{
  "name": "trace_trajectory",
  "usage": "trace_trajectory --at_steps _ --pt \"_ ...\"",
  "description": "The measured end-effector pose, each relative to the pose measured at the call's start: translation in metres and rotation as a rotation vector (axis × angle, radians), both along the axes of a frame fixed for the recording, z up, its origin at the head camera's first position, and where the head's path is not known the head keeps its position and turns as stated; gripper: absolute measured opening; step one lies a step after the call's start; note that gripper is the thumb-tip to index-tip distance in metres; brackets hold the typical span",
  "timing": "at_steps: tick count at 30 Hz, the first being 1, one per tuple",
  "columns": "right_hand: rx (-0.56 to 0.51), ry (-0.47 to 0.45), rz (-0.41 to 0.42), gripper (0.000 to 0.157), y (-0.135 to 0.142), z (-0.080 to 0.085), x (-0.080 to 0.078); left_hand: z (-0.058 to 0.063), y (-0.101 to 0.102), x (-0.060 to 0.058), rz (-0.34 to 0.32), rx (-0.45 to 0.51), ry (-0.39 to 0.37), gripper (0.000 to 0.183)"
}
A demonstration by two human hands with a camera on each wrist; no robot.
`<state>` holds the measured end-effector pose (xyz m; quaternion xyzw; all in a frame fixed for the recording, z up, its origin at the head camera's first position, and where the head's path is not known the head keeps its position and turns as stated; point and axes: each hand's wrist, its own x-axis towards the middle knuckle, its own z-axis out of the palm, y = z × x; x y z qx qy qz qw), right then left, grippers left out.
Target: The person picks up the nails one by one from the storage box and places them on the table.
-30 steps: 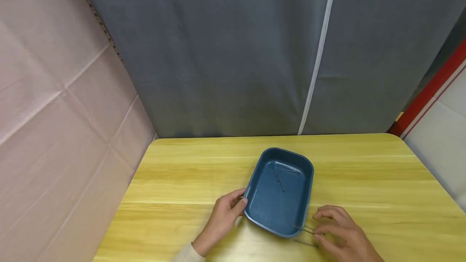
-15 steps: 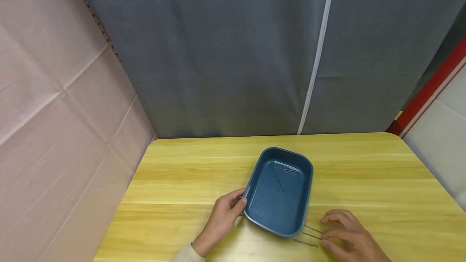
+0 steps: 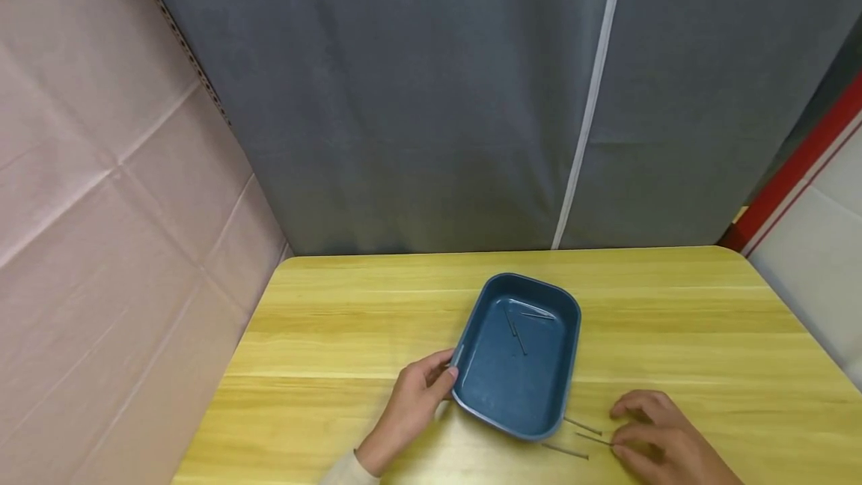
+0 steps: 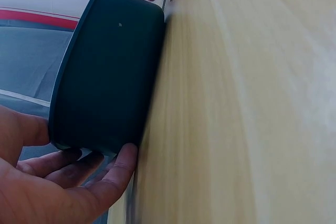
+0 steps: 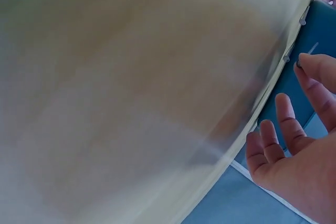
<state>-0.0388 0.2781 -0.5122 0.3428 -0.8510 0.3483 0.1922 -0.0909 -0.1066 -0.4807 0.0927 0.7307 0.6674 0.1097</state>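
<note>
A deep blue rectangular tray (image 3: 512, 394) stands on the table, slightly turned. My left hand (image 3: 414, 401) holds its left side, thumb at the rim and fingers against the outer wall, as the left wrist view shows. Inside the tray lie several thin dark nails (image 3: 519, 339). My right hand (image 3: 667, 440), right of the tray's near corner, pinches the end of a nail (image 3: 592, 438) between thumb and forefinger; its other fingers are loosely bent. Two more nails lie on the table by that corner, a farther nail (image 3: 583, 426) and a nearer nail (image 3: 566, 452).
The light wood table (image 3: 323, 320) carries the tray and nails. Behind it hangs a grey curtain (image 3: 404, 111) with a white strip. A pale pink wall covering (image 3: 135, 245) borders the left, and a red-edged white panel (image 3: 828, 245) the right.
My right hand has drawn rightward, away from the tray corner, and the pinched nail has shifted right with it. The left hand and tray stay in place.
</note>
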Motion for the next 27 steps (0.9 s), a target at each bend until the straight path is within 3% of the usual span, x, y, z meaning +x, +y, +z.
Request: trace_trajectory --at_steps 14,22,27 --pt "0.108 0.051 -0.038 0.048 0.001 -0.006 -0.007 -0.001 0.000 0.000 -0.004 0.010 0.010 0.041" --pt "0.128 0.138 -0.005 0.018 0.002 -0.007 -0.011 -0.002 0.000 0.000 -0.002 0.007 0.016 0.039" --pt "0.154 0.152 -0.038 0.019 0.002 -0.007 -0.010 -0.002 0.000 0.000 -0.001 0.015 0.018 0.040"
